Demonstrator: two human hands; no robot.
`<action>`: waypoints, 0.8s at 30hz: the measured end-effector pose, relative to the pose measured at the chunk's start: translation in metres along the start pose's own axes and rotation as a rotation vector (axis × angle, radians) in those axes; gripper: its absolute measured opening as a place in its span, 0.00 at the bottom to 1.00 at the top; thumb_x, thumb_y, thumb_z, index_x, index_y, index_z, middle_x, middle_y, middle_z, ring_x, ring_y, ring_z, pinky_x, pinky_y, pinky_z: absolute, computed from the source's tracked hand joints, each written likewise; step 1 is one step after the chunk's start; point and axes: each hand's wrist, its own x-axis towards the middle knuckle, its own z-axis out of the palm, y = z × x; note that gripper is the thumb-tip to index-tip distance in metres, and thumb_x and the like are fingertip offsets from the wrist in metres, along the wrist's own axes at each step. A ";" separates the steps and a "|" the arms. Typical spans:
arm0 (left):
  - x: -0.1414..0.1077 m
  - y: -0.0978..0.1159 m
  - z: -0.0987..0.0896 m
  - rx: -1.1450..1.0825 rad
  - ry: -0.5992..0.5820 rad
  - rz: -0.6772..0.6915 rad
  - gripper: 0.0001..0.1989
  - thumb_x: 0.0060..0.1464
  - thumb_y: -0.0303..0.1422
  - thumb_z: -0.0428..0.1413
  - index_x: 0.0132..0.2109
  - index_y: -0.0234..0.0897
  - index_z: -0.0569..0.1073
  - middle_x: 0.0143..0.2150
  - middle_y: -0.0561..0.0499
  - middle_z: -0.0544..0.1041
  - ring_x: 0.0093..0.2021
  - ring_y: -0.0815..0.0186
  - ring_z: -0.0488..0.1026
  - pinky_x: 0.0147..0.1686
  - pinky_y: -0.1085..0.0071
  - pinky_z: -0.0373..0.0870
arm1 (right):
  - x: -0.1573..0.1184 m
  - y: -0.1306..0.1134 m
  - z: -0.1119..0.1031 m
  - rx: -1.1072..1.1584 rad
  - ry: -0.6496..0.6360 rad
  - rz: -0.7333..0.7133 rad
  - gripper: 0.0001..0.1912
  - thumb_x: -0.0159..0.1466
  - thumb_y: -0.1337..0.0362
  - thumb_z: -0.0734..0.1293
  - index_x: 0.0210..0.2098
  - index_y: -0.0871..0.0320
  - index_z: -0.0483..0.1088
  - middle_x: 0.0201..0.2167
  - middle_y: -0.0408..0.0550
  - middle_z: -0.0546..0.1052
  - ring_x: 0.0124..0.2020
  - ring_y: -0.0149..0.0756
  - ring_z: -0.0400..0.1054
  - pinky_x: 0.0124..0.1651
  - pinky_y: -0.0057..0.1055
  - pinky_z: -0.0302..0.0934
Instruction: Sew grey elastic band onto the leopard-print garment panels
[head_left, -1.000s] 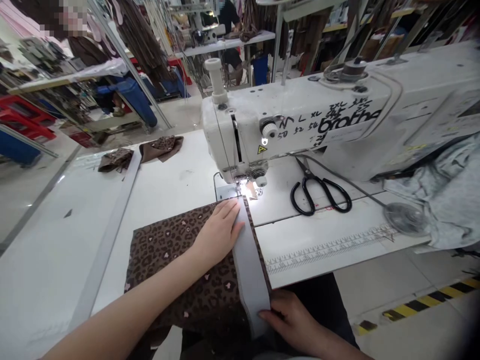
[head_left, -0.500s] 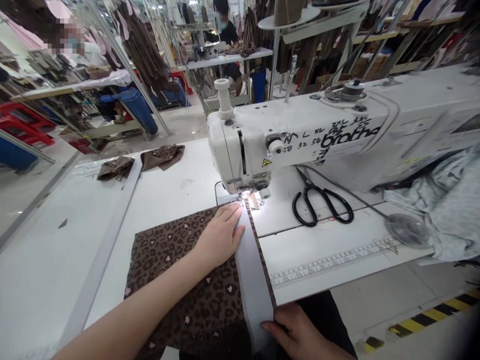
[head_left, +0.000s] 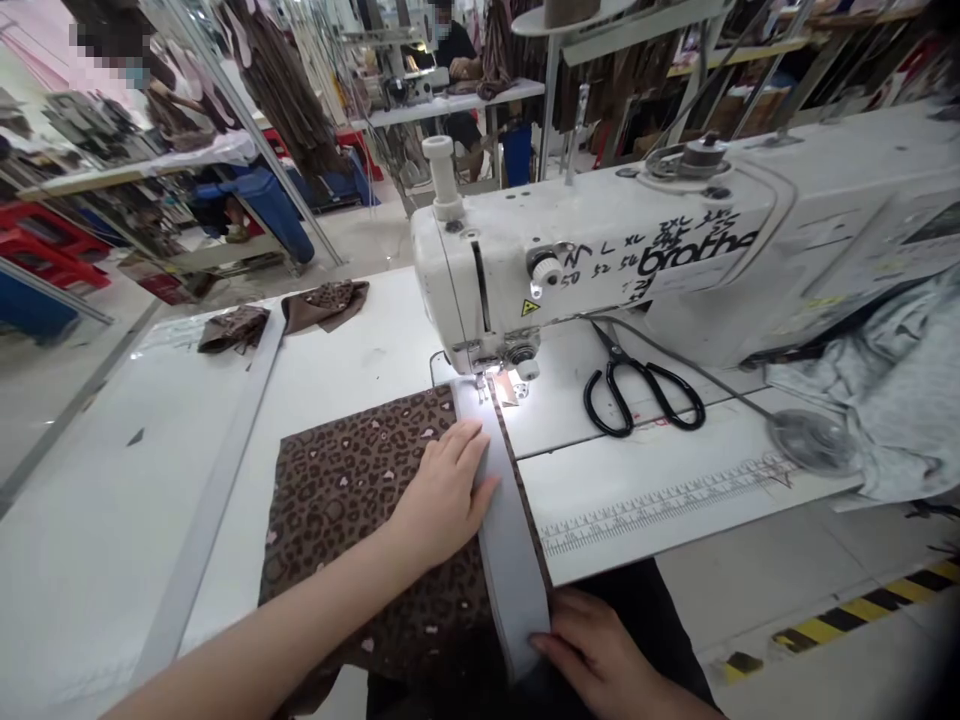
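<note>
Brown leopard-print fabric lies on the sewing table, with a pale grey-white strip along its right side. The strip's far end reaches the presser foot of the white sewing machine, under its lit needle area. My left hand rests flat on the fabric and strip just in front of the foot, its fingers stretched forward. At the near end, my right hand pinches the strip and the fabric edge, thumb on top, beside the table's front edge. The fabric's near part hangs toward my lap.
Black-handled scissors lie right of the needle. A printed ruler scale runs along the front edge. Brown fabric pieces sit at the back left. Pale patterned cloth is heaped at right. People work at machines behind.
My left hand has slid back toward me from the presser foot, showing more of the strip there. The fabric has shifted slightly toward the machine. The view has tilted a little.
</note>
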 end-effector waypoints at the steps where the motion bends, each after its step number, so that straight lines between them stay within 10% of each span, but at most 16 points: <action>1: 0.006 -0.005 -0.001 -0.001 0.004 0.002 0.19 0.59 0.36 0.43 0.56 0.35 0.59 0.60 0.41 0.59 0.61 0.54 0.53 0.57 0.51 0.57 | 0.001 -0.002 -0.001 0.011 0.010 0.004 0.17 0.65 0.63 0.57 0.21 0.60 0.61 0.23 0.46 0.67 0.25 0.29 0.61 0.27 0.25 0.54; 11: 0.050 -0.035 -0.005 0.052 0.060 0.043 0.21 0.58 0.38 0.44 0.55 0.30 0.61 0.58 0.39 0.60 0.60 0.55 0.55 0.59 0.55 0.52 | -0.007 -0.011 -0.002 0.225 0.118 0.092 0.06 0.61 0.67 0.62 0.28 0.60 0.66 0.26 0.45 0.68 0.28 0.30 0.63 0.31 0.26 0.57; 18: -0.012 0.009 -0.005 -0.047 0.090 -0.031 0.20 0.60 0.39 0.44 0.56 0.34 0.59 0.60 0.42 0.59 0.64 0.58 0.49 0.61 0.56 0.51 | -0.018 -0.024 -0.007 0.308 0.150 0.112 0.07 0.59 0.67 0.64 0.25 0.60 0.63 0.25 0.43 0.65 0.28 0.29 0.60 0.31 0.26 0.56; 24: -0.031 -0.004 0.000 0.007 0.088 -0.034 0.22 0.59 0.42 0.46 0.57 0.35 0.59 0.62 0.43 0.58 0.64 0.56 0.47 0.61 0.55 0.50 | -0.024 -0.028 -0.007 0.343 0.114 0.163 0.04 0.59 0.68 0.64 0.28 0.59 0.64 0.25 0.41 0.63 0.27 0.27 0.57 0.29 0.24 0.53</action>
